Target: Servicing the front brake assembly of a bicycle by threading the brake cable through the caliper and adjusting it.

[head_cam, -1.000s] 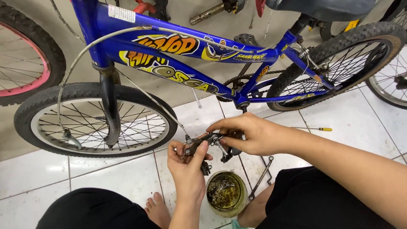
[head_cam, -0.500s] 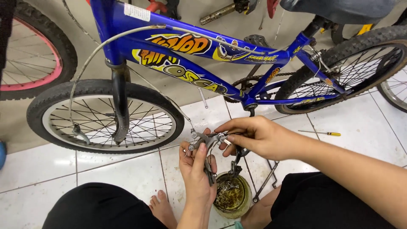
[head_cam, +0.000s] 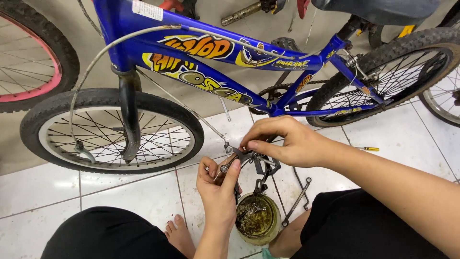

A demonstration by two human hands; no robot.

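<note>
Head view, looking down: my left hand (head_cam: pixel 218 189) comes up from the bottom centre of the frame, its fingers (head_cam: pixel 233 171) pinched on a small metal brake part (head_cam: pixel 249 160), thumb pressed near a silver bolt at its left end. My right hand (head_cam: pixel 285 141) reaches in from the right, fingers curled and pressed together on the top of the same part. A thin cable (head_cam: pixel 191 112) runs from the part up and left toward the blue bicycle frame (head_cam: pixel 201 62) across the top of the picture. Just below the part, lower centre, stands a round tin of dark grease (head_cam: pixel 256 218) on the white tiled floor (head_cam: pixel 143 196). The front wheel (head_cam: pixel 112 129) fills the left middle, the rear wheel (head_cam: pixel 383 76) the upper right. A small yellow-handled screwdriver (head_cam: pixel 369 148) lies on the floor at the right, well apart from my hands.
</note>
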